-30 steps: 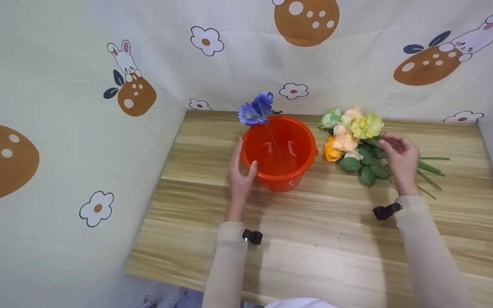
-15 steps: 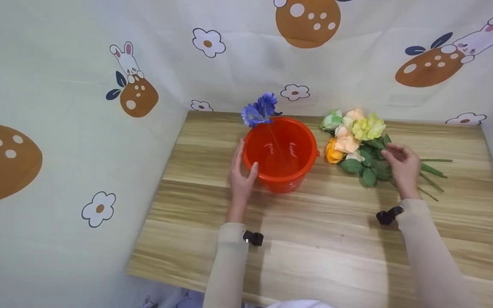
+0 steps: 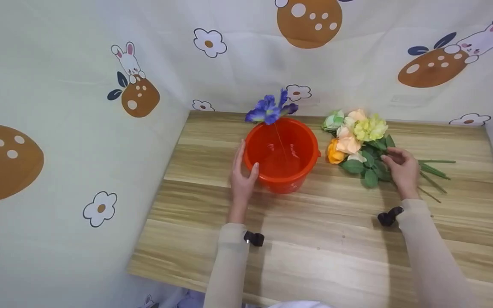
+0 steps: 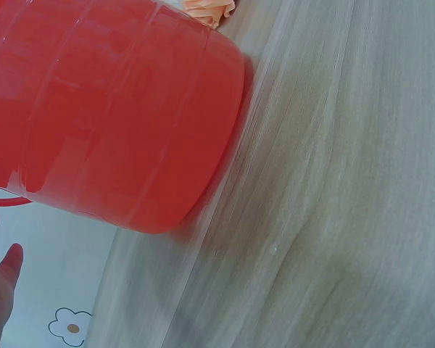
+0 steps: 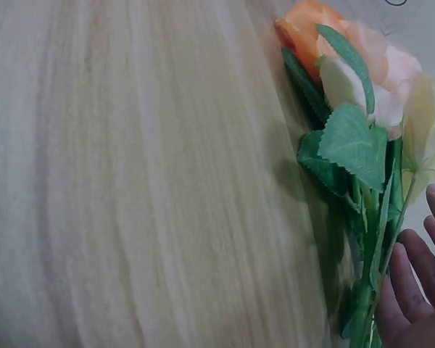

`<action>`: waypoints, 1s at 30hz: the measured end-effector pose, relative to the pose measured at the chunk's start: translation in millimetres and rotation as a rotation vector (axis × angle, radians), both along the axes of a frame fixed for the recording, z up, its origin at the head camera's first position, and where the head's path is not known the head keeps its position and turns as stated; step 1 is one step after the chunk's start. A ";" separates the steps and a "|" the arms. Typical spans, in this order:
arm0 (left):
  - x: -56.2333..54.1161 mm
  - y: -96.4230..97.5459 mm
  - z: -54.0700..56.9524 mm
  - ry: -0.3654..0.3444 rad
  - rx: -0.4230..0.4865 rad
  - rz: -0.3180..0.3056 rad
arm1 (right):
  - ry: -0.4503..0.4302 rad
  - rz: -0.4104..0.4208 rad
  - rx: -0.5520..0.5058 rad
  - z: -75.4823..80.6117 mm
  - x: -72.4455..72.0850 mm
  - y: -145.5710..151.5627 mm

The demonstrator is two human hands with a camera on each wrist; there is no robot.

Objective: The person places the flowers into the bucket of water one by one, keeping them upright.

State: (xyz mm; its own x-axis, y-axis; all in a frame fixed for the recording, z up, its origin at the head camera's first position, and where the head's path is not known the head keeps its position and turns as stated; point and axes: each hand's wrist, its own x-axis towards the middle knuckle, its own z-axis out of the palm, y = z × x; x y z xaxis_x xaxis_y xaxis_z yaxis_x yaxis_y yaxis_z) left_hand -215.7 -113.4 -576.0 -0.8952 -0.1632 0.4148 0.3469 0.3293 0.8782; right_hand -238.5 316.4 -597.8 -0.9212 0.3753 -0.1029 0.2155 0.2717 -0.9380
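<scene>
The left hand (image 3: 242,182) rests against the left side of a red bucket (image 3: 287,186), with its fingers extended along the wall and its thumb at the near rim. A blue artificial flower (image 3: 268,110) leans in the bucket, its bloom above the back rim and its thin stem inside. To the right, the right hand (image 3: 404,169) is at the green stems and leaves of a bunch of artificial flowers (image 3: 348,144). In the right wrist view, relaxed fingers (image 5: 413,264) lie right beside the thin stem of a pale yellow flower (image 5: 429,123).
The bunch lies on the wooden table (image 3: 328,256) right of the bucket, stem ends (image 3: 437,171) pointing right. Its blooms are orange, peach, green and yellow. A printed curtain (image 3: 246,51) hangs behind the table and continues along the left side.
The blue flower has turned in the bucket, and its bloom has swung to the right. The right hand has shifted slightly lower over the stems. The left hand stays at the bucket.
</scene>
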 end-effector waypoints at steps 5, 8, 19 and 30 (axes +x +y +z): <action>-0.8 -0.6 -2.2 0.043 -0.023 0.010 | -0.037 0.038 0.036 -0.5 0.6 2.1; -0.5 -0.3 -2.1 0.043 -0.024 0.011 | -0.052 0.040 0.048 -0.2 -0.4 2.8; 1.6 0.7 -1.3 -0.006 -0.027 0.014 | -0.065 0.054 0.213 -1.6 -3.7 4.2; -0.1 -0.2 -1.6 0.008 0.010 -0.007 | -0.037 0.076 0.242 3.9 -1.5 2.8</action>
